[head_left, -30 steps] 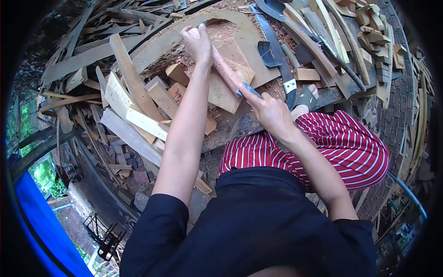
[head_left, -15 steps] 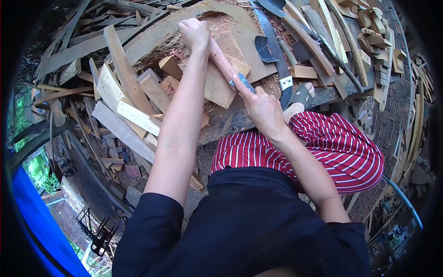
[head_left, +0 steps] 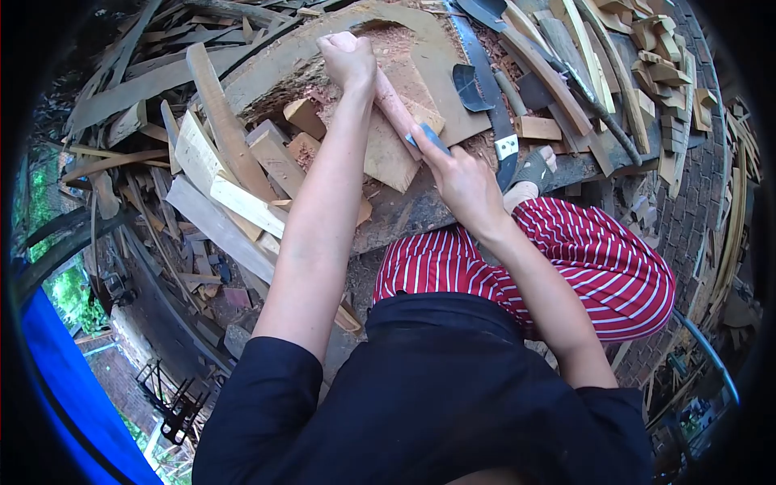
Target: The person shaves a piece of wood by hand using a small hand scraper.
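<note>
My left hand [head_left: 349, 61] is wrapped round the upper end of a reddish wooden piece [head_left: 394, 103], which slants down to the right over a flat wooden block [head_left: 392, 166]. At its lower end my right hand [head_left: 465, 186] is closed on a small blue object [head_left: 431, 139], the index finger stretched along it. The blue object touches the wooden piece; whether it is a block or folded sheet I cannot tell. Reddish shavings lie around the block.
A long saw [head_left: 493, 97] with a white-and-black handle lies right of the block, beside a dark curved blade [head_left: 470, 87]. Wood offcuts [head_left: 230, 129] are heaped at the left, and small cut blocks [head_left: 663, 69] at the upper right. My foot [head_left: 533, 170] rests near the saw handle.
The blue object and my right hand have shifted slightly along the wooden piece, down and to the right. The whole view has moved slightly. Both hands keep their hold.
</note>
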{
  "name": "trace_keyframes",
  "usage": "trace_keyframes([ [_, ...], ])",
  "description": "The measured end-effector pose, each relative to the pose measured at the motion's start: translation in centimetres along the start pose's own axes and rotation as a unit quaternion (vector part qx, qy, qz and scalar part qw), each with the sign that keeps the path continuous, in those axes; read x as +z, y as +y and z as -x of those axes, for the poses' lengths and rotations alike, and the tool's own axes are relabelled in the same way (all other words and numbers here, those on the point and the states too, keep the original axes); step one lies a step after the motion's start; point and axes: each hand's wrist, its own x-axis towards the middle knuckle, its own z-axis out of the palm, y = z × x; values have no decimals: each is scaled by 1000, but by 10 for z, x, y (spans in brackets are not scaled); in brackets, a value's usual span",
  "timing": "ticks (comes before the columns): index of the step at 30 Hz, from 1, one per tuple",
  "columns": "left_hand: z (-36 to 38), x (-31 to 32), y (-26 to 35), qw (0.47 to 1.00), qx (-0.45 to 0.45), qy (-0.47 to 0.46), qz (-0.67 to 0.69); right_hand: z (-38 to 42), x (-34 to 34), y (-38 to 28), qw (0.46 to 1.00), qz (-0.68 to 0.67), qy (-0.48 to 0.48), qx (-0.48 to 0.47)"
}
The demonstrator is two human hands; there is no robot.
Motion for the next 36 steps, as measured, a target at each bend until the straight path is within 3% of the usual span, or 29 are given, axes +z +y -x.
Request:
trace_keyframes([
  [3,0,1,-3,1000,7,-1,15,-36,-4,-13,999,27,-27,12],
  [9,-3,3,-3,1000,7,11,6,2,-6,-4,1000,26,-15,5],
  [13,-1,1,-7,1000,11,11,9,-42,-4,-10,1000,15,-13,-9],
  [20,-9,2,-12,999,39,10,14,-4,-10,-6,999,21,-26,13],
  [22,1,-8,-6,997,28,-27,64,-9,-16,-9,998,-8,-56,18],
  [24,17,-19,12,968,-22,-78,239,-13,-9,2,998,-28,-62,18],
  [26,10,-23,5,971,-15,-101,217,-16,3,11,991,-127,27,-15],
  [28,2,-23,0,977,0,-96,189,-9,-2,12,993,-115,11,26],
  [31,11,-21,4,990,5,-51,133,7,-1,11,999,6,34,-15],
  [36,13,-11,7,998,54,18,-9,-7,2,-2,994,97,47,-25],
])
